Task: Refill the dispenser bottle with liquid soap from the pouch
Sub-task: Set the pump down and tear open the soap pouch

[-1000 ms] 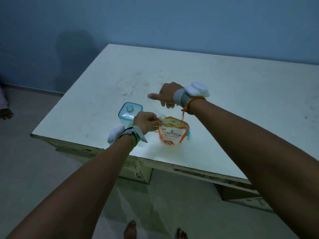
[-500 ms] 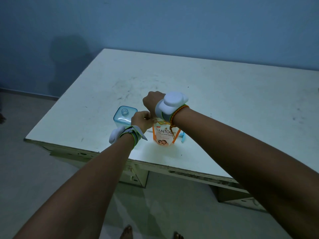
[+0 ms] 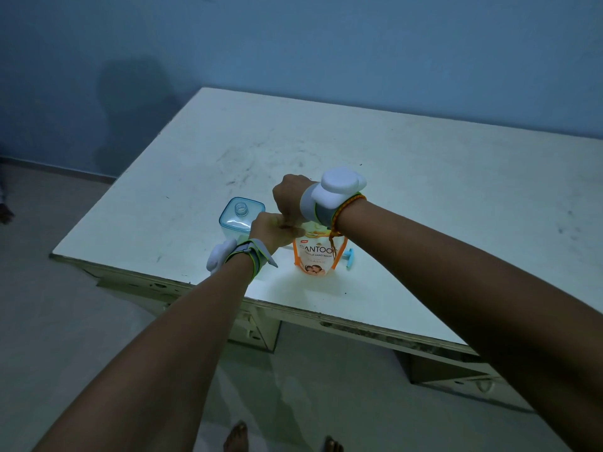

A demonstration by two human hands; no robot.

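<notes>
An orange and white soap pouch stands upright near the front edge of the white table. My left hand pinches the pouch's top left corner. My right hand is closed on the pouch's top right beside it, its fingers hidden from me. The clear blue square dispenser bottle stands just left of the hands with its threaded neck uncovered. A blue pump piece lies on the table to the right of the pouch, partly hidden by it.
The table's front edge runs close below the pouch, with drawers under it. A blue wall stands behind the table. My bare feet show on the floor below.
My right hand came back from the table behind the pouch and closed on the pouch's top beside my left hand. The left hand kept its hold on the corner.
</notes>
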